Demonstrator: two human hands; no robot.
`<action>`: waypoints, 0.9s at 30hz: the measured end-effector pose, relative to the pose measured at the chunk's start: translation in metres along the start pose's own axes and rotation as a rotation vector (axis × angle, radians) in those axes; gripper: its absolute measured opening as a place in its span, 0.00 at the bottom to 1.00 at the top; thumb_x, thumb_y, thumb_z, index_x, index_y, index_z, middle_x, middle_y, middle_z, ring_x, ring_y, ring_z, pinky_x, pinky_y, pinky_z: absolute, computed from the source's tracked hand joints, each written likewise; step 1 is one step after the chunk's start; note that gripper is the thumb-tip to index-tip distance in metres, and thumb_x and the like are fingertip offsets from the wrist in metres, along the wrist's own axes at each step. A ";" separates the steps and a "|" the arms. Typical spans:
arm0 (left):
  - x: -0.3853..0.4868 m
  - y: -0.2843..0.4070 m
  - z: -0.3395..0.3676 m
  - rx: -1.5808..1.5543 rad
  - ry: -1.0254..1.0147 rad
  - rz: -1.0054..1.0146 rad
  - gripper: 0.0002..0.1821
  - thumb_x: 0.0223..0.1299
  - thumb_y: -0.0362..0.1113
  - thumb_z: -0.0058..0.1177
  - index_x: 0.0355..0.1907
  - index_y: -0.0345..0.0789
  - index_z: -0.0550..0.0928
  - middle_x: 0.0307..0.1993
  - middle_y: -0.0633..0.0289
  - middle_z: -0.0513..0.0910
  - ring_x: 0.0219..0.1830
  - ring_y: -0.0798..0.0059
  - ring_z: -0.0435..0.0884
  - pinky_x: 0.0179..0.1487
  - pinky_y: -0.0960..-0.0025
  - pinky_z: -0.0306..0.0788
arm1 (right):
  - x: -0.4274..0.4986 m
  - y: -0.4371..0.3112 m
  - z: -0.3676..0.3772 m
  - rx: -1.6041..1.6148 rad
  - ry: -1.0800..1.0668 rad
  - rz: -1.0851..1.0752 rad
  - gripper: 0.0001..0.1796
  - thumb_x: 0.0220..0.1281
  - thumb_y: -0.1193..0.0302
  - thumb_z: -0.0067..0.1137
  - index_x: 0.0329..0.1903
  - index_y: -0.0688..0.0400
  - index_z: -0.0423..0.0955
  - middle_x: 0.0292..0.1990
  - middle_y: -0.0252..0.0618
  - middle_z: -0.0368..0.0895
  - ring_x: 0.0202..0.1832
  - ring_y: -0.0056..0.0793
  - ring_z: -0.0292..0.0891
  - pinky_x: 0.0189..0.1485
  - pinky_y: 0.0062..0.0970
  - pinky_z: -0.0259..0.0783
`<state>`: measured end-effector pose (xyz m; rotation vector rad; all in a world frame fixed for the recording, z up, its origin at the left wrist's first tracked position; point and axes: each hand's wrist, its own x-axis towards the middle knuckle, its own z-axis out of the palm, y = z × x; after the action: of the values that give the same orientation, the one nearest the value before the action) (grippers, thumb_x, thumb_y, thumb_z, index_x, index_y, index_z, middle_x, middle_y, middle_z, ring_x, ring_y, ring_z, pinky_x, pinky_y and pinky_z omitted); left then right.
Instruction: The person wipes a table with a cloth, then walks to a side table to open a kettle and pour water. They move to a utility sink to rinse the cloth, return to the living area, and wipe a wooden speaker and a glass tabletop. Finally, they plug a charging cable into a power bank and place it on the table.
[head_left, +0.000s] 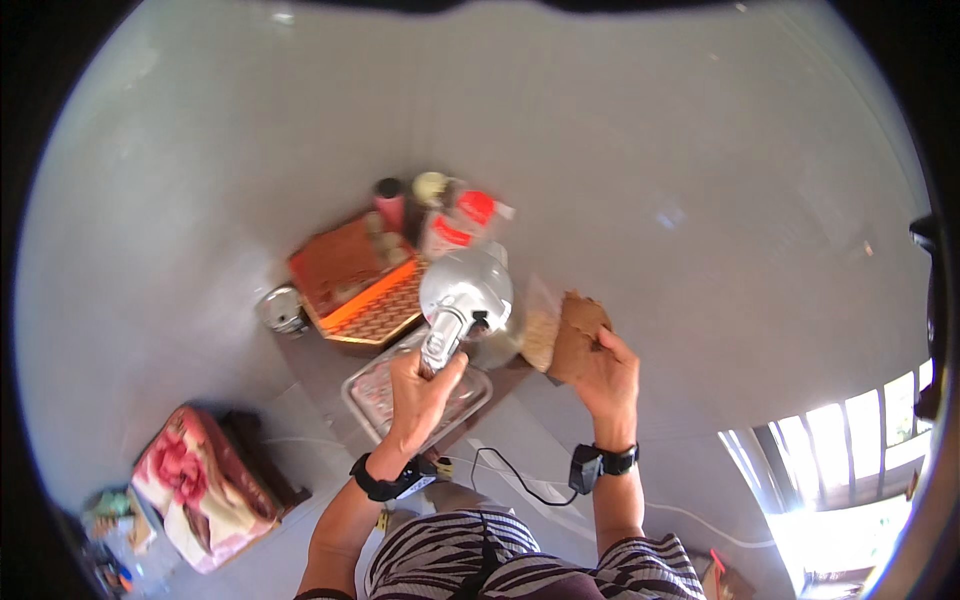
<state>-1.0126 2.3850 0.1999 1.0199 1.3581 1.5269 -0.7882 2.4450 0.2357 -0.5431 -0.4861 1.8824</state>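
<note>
My left hand (420, 394) grips the handle of a silver metal vessel (465, 281) with a rounded, shiny top. It holds the vessel above a small dark table (319, 382). Below that hand lies a shallow tray (367, 390) with a clear rim and pinkish-white contents, partly hidden by the hand. A torn piece of brown cardboard (577, 337) is in my right hand (611, 367), with the thumb on its face. Just left of the cardboard stands a clear plastic bag (538, 337) with pale contents.
An orange box (360, 277) with a patterned side sits behind the tray, a metal tin (282, 309) beside it. Behind are a pink bottle (389, 206), a yellow-topped container (430, 187) and red-and-white packets (461, 221), blurred. A flower-patterned cloth (202, 487) lies left. A black cable (517, 480) hangs from my right wristband.
</note>
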 end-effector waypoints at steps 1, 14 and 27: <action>-0.016 0.010 -0.020 0.003 0.010 0.029 0.12 0.54 0.31 0.60 0.18 0.31 0.75 0.13 0.77 0.68 0.16 0.93 0.60 0.18 0.78 0.50 | -0.007 0.008 0.010 -0.013 0.020 0.003 0.27 0.62 0.71 0.43 0.64 0.64 0.58 0.63 0.43 0.65 0.63 0.39 0.63 0.66 0.39 0.59; -0.225 0.008 -0.237 0.389 0.530 0.072 0.06 0.45 0.29 0.60 0.23 0.27 0.80 0.10 0.72 0.63 0.14 0.91 0.58 0.18 0.78 0.52 | -0.069 0.209 0.113 -0.421 -0.242 0.399 0.23 0.59 0.74 0.47 0.59 0.63 0.65 0.55 0.41 0.71 0.58 0.33 0.68 0.61 0.31 0.64; -0.306 -0.018 -0.285 0.343 0.871 -0.040 0.06 0.40 0.29 0.56 0.20 0.28 0.76 0.11 0.68 0.64 0.16 0.87 0.60 0.19 0.75 0.56 | -0.138 0.391 0.225 -1.258 -1.086 -0.542 0.17 0.54 0.80 0.55 0.48 0.58 0.73 0.44 0.41 0.74 0.46 0.38 0.70 0.52 0.32 0.65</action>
<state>-1.1808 2.0057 0.1441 0.4920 2.2781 1.8314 -1.1647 2.1614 0.2181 -0.0412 -2.3137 0.9947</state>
